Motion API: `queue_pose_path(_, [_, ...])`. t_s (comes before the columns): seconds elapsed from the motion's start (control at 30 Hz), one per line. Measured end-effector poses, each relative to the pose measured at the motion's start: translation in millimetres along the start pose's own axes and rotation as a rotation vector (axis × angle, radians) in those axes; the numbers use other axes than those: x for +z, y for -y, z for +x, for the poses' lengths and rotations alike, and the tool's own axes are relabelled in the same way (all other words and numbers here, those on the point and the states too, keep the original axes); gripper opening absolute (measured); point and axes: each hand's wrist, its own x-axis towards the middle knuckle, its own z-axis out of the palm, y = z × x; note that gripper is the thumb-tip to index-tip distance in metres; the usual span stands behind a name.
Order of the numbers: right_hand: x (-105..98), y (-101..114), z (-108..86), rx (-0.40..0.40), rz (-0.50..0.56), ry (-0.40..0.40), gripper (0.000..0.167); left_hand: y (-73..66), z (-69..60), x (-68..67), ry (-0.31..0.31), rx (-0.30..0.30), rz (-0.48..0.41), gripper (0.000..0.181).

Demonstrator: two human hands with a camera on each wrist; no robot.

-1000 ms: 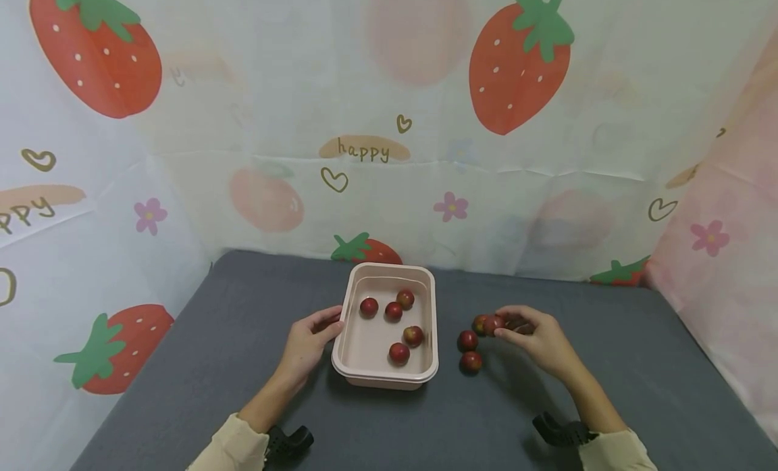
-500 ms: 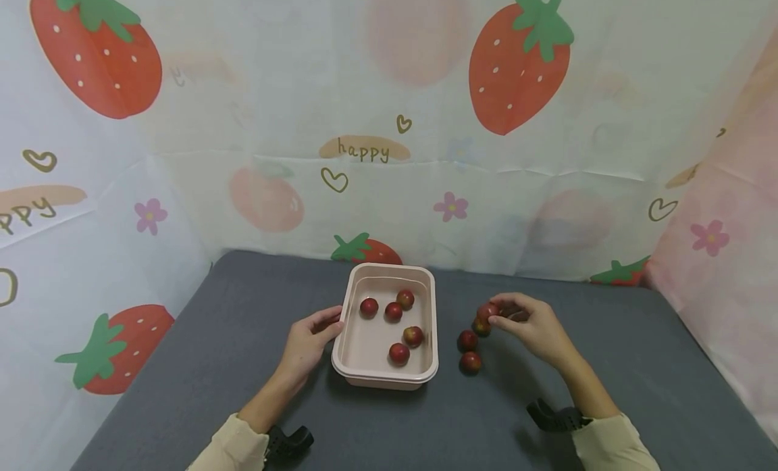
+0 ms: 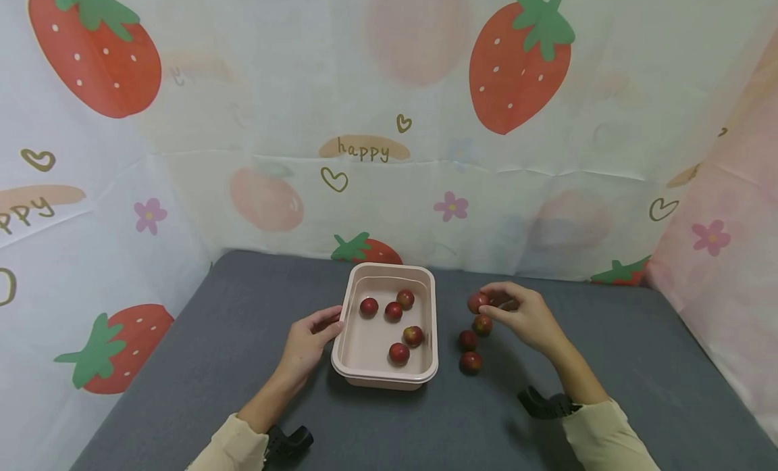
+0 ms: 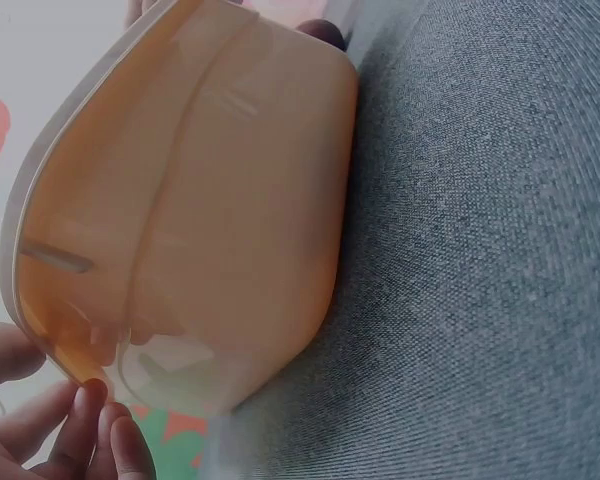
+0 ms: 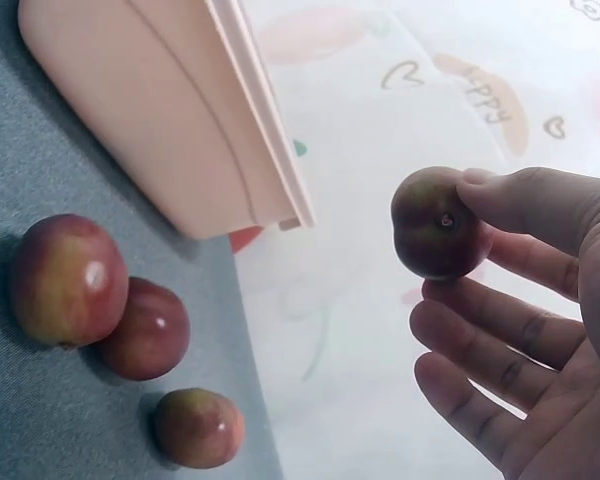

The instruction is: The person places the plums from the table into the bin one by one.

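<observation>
A pale pink plastic box (image 3: 371, 366) stands in the middle of the table with several red plums (image 3: 398, 353) in it. My left hand (image 3: 304, 346) holds the box's left rim; in the left wrist view the fingers (image 4: 75, 430) lie at the rim's corner. Off the table to the right of the box, my right hand (image 3: 525, 315) pinches a plum (image 5: 440, 222) between thumb and fingers. Below that hand, three more plums (image 5: 68, 280) rest on the cloth in a short row, close beside one another.
Grey cloth (image 3: 243, 302) covers the table. A white curtain (image 3: 292, 86) printed with strawberries hangs behind it and along both sides. Each wrist wears a black band (image 3: 550, 403) with a part jutting inward.
My right hand has lifted the plum up from beside the others and moved it a little to the left and away from me. The left hand and the box have stayed still.
</observation>
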Motion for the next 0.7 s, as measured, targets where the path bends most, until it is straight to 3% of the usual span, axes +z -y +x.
queue_pose_path(0.7, [11.6,15.0,26.5,-0.004,0.029,0.021,0.031,-1.3,-1.4,-0.2,-0.010,0.001,0.026,0.039])
